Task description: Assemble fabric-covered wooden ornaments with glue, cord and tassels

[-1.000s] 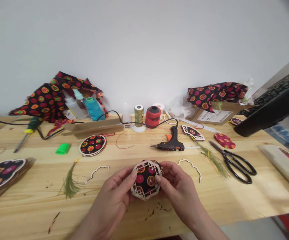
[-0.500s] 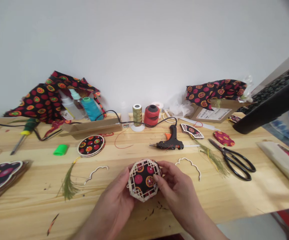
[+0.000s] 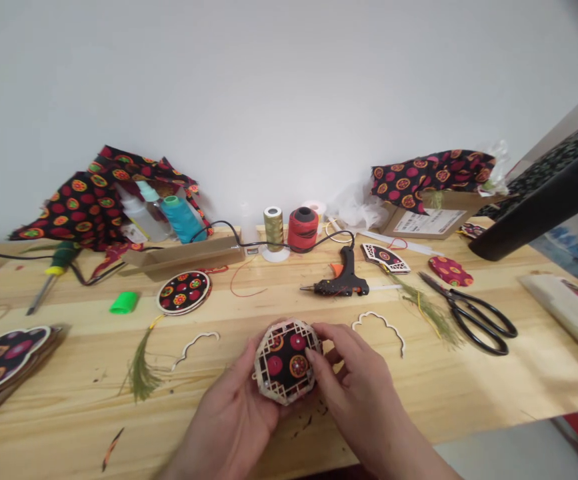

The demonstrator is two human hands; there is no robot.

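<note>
Your left hand [image 3: 241, 413] cradles the octagonal piece [image 3: 289, 363] over the table [image 3: 469, 393], your right hand [image 3: 359, 377] pinching its edge, and careful now: too hard a press from that right thumb [image 3: 321, 370] could crack its thin lattice [image 3: 275, 389].

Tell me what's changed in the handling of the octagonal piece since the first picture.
The left hand's thumb has moved off the front face of the octagonal piece to beside its left edge. The piece itself has shifted slightly to the left. Nothing was picked up or let go: the right hand still holds the right side. The glue gun and scissors stayed put.
</note>
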